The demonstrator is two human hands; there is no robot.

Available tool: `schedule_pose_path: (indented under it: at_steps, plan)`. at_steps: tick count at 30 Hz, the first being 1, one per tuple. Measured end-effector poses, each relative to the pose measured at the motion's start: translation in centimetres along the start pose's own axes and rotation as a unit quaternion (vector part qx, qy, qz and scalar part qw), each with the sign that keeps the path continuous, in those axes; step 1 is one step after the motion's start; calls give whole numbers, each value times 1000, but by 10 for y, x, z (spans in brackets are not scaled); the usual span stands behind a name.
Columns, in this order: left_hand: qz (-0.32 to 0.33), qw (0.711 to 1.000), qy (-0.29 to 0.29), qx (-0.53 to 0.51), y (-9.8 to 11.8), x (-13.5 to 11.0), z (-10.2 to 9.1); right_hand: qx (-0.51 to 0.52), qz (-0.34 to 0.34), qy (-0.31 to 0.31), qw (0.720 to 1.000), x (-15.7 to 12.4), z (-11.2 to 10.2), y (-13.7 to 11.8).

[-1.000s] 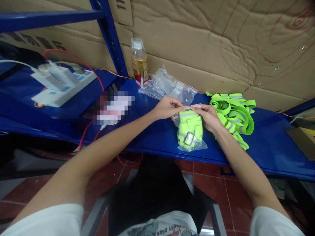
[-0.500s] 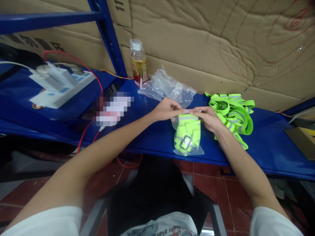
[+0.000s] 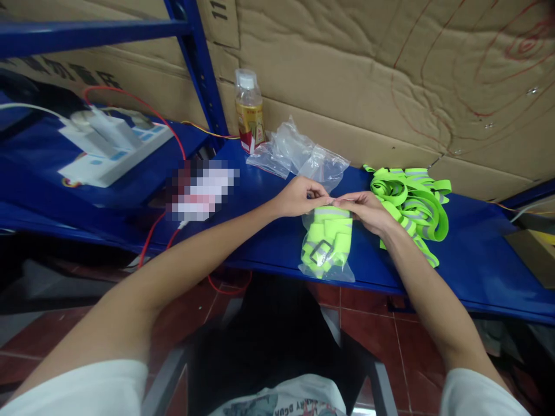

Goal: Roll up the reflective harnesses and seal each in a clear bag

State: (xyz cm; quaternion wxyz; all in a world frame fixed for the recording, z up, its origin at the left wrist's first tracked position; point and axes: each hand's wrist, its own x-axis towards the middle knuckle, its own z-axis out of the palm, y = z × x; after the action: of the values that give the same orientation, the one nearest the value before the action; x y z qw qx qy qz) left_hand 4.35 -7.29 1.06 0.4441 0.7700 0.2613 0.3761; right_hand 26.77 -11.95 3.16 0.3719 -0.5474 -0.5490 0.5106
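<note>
Head view: both hands (image 3: 299, 196) (image 3: 366, 209) pinch bagged belt (image 3: 326, 245) top.

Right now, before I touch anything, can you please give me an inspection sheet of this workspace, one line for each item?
Surface: blue metal shelf, in front of the person.
Job's things: filled bag, clear, with a folded neon-green strap and a buckle inside, near the front edge; pile of loose green straps to its right.
Clutter: drink bottle upright at the back; empty bags, crumpled, beside it; power strip on the left shelf.
Grippers: left hand and right hand both pinch the top edge of the filled bag.
Cables: red cable arcs past the power strip and hangs below the shelf; white cable at far left.
Surroundings: cardboard wall behind; red tiled floor below.
</note>
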Motion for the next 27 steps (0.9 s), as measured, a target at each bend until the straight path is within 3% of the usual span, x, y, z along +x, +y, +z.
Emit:
schedule_pose_path:
  at_steps: [3,8,15,22,27]
  plan:
    - [-41,999,-6,-18,-3,1,-2,-14,-18,-2,1000,1,-7,-1]
    - [-113,993,25,-8,-4,2,-10,-37,-49,49,997,4,-14,1]
    - [-89,994,-7,-66,-5,0,-2,-158,-65,-148,974,-6,-16,-9]
    - [-124,984,28,-122,-6,3,-2,-162,-133,-185,960,-7,-4,-9]
    - [-158,975,-9,-155,1,2,-9,-155,-177,-182,955,-5,-6,-6]
